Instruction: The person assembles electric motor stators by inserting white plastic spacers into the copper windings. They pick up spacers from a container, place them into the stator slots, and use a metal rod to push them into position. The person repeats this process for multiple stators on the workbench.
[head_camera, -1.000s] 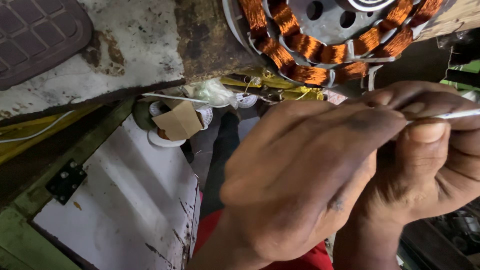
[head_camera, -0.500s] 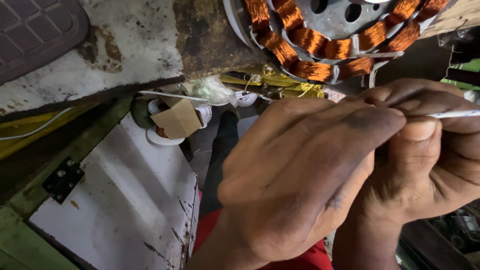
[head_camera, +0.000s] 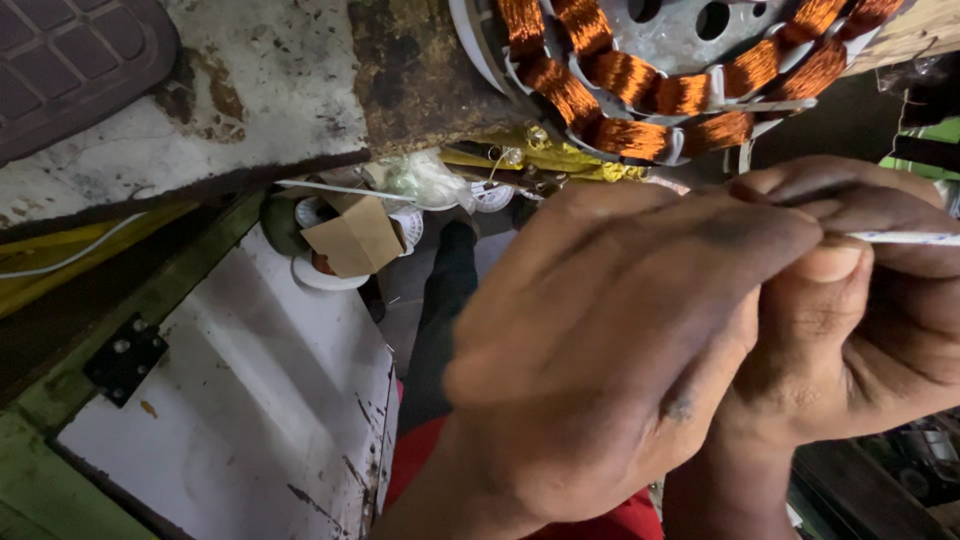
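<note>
Thin white sleeve-like strand (head_camera: 905, 238), running in from the right edge at mid-height, its inner end pinched between thumb and fingers of the right hand (head_camera: 860, 310); that hand closed round it, near right of the scene. Left hand (head_camera: 610, 350), in front and overlapping the right, fingers curled with tips meeting the same spot; whether it grips the strand itself cannot be told. Round metal stator with copper-orange wire coils on white formers (head_camera: 660, 80), just beyond the hands at the far edge, resting on a worn, stained white bench top (head_camera: 260, 90). Yellow sleeving and loose wire scraps (head_camera: 560, 158) under the bench edge. Small brown cardboard piece on white reels (head_camera: 350, 240), left of centre. White painted panel with black hinge (head_camera: 240, 420), near left. Dark ribbed mat (head_camera: 70, 60), far left corner.
</note>
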